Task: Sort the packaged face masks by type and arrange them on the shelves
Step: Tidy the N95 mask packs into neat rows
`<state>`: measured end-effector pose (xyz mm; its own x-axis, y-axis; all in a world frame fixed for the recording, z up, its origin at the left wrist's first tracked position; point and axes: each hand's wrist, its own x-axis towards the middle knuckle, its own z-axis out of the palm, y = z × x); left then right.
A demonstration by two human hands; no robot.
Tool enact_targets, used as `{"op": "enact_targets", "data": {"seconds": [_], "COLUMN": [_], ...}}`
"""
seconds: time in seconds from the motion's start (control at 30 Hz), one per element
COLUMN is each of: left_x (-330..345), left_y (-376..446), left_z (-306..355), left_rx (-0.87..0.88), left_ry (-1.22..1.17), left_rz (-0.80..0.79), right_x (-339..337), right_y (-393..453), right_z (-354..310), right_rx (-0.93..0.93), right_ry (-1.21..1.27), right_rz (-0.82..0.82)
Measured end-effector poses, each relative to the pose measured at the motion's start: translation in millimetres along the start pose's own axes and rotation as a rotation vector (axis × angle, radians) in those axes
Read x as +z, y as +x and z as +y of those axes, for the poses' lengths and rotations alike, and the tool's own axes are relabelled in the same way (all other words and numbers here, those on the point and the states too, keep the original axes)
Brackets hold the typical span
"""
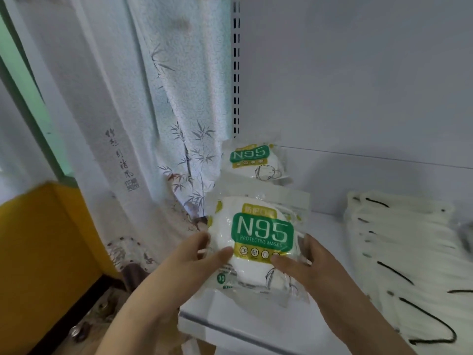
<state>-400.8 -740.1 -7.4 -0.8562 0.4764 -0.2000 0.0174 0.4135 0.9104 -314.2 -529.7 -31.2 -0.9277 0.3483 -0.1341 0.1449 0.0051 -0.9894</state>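
Roughly, largest to smallest:

Shelving unit: white back panel fills the upper right of the frame; a slotted upright runs down its left edge.

Curtain: pale fabric with a bamboo print, hanging across the centre left, just beside the shelf's left end.

Shelf board: white, in the lower centre and right; its front left corner sits near the bottom middle.

Stack of white masks: lower right, lying flat on the shelf with black ear loops showing; a separate type from the N95 packs.

Held N95 pack: centre of the frame, clear bag with a green label, upright and facing the camera, above the shelf's front left part.

Rear N95 pack: just above centre, resting at the back left corner of the shelf.

Left hand: grasps the held pack's left edge, thumb on the front.

Right hand: grasps the pack's right side, thumb across the lower label.

Risk: I judge the slick bag could slide forward off the shelf's front left corner if set too near the edge, or end up overlapping the white stack and mixing types.
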Motion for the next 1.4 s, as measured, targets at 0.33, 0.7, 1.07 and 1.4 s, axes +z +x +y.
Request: {"op": "enact_targets", "data": {"seconds": [0.33,0.7,1.07,1.4], "left_x": [31,84,120,105], "left_y": [2,40,85,63], "left_z": [35,89,104,110], "left_rx": [0.12,0.099,0.072,0.471], "left_ry": [-0.028,-0.424,-0.457,-0.225], "left_rz": [0.189,-0.069,0.096,0.597], "right_x": [-20,-95,-163,-154], "right_y": [-1,24,79,166], "right_z": [1,-25,-19,0], "right_rx": [-0.11,-0.142,-0.247,-0.275], "right_ry": [-0.002,0.09,0.055,-0.191], "right_rz": [-0.019,0.155,0.511,0.501]}}
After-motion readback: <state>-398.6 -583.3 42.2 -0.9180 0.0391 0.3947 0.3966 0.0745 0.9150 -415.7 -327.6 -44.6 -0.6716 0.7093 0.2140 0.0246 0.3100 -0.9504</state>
